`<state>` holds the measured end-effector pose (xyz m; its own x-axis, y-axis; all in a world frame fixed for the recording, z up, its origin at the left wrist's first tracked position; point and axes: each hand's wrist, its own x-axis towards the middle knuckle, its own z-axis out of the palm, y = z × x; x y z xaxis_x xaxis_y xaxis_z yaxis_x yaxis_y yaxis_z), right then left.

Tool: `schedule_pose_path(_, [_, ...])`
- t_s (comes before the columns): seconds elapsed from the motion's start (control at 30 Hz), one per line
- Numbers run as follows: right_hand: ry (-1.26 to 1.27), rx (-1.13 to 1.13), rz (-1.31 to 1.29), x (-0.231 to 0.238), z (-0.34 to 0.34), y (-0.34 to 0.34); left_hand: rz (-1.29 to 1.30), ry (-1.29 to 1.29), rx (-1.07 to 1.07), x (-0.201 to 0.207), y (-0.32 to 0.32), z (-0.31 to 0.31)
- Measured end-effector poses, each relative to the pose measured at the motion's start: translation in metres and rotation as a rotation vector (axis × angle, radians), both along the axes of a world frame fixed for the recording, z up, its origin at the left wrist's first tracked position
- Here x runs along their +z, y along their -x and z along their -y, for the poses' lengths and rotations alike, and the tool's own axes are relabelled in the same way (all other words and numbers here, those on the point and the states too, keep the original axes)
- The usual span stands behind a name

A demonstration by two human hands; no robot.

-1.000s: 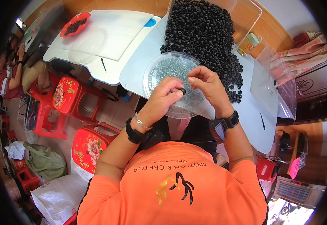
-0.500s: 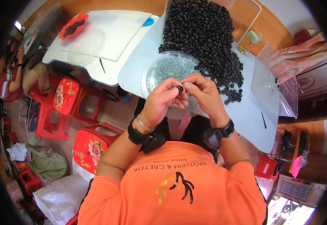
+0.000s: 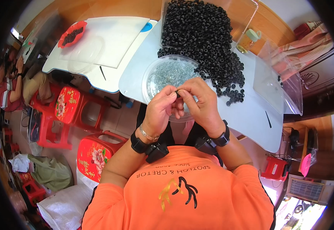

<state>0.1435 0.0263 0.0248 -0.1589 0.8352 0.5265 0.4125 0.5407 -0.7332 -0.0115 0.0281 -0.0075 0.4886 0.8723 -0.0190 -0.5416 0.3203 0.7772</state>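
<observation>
The black ring (image 3: 178, 93) is being pinched by the left hand (image 3: 160, 109); the right hand (image 3: 202, 105), apart one second ago, is being held against it, grip indiscernible. Below, glassy beads (image 3: 170, 72) are being contained by a clear round tub (image 3: 145, 82) at the table's (image 3: 247, 119) near edge.

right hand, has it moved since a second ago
Yes: judged against the round clear tub of beads, the right hand has moved left, closing in on the left hand.

A small black ring (image 3: 178, 93) (mostly covered, so its tilt cannot be told) is held above the clear round tray (image 3: 146, 81).
</observation>
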Motion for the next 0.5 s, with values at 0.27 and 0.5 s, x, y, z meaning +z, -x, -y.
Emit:
schedule_pose_path(0.27, [-0.179,-0.054,0.22,0.008,0.009,0.004,0.106,0.143,0.156,0.008,-0.006,0.007])
schedule_pose_path(0.5, [-0.052,0.076,0.148,0.005,0.009,-0.017,0.004,0.091,-0.025,0.003,0.001,0.004])
